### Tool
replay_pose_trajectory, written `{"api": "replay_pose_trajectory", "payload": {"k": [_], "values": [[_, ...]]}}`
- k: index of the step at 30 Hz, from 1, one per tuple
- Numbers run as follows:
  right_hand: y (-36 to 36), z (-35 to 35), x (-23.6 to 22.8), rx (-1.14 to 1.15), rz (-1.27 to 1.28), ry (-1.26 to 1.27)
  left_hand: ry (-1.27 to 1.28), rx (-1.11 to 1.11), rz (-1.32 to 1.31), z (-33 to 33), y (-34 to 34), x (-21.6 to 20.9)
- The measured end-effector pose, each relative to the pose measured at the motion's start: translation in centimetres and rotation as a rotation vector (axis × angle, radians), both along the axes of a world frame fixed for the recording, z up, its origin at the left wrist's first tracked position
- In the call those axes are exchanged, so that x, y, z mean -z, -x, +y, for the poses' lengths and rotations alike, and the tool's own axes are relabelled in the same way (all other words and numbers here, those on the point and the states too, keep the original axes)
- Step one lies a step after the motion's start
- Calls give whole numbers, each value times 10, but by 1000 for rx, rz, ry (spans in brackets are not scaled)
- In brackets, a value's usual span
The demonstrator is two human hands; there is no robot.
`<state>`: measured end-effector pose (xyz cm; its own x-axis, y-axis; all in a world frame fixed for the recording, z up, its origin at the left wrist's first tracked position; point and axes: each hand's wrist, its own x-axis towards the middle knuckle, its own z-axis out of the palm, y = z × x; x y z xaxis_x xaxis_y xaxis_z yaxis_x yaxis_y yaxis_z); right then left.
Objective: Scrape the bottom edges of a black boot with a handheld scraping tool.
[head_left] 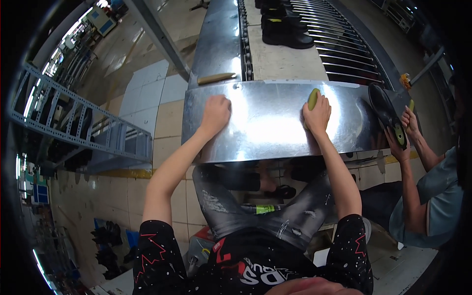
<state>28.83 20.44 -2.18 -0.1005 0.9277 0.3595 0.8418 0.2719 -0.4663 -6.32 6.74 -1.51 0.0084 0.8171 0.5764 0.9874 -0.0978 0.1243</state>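
My left hand (216, 114) rests as a loose fist on the left part of the shiny metal tabletop (265, 142); nothing sticks out of it. Towards the right of the same top, my right hand (318, 115) is closed round a slim yellow-green oblong tool (312, 100), its rounded end pointing away from me. Part of that tool is hidden by my fingers. A tan, tapered wooden stick (216, 78) lies beyond my left hand at the tabletop's far left corner.
At right, a co-worker holds a black shoe (381, 103) and a similar green tool (411, 105). Black boots (285, 33) stand on the conveyor beyond the tabletop, beside metal rollers (339, 29). A metal post (162, 39) rises at far left; a grey rack (83, 110) stands further left.
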Motion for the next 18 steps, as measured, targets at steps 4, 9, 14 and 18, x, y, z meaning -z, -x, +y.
{"api": "replay_pose_trajectory", "payload": {"k": [4, 9, 14, 18], "values": [[1, -3, 2, 36, -50, -102, 101, 273, 150, 38, -19, -16], [0, -6, -6, 20, -10, -77, 274, 146, 110, 142, -42, -23], [12, -5, -4, 27, -24, -134, 297, -8, 138, 246, -46, -63], [7, -5, -7, 39, -39, -71, 419, -81, 245, 305, -58, -102]]}}
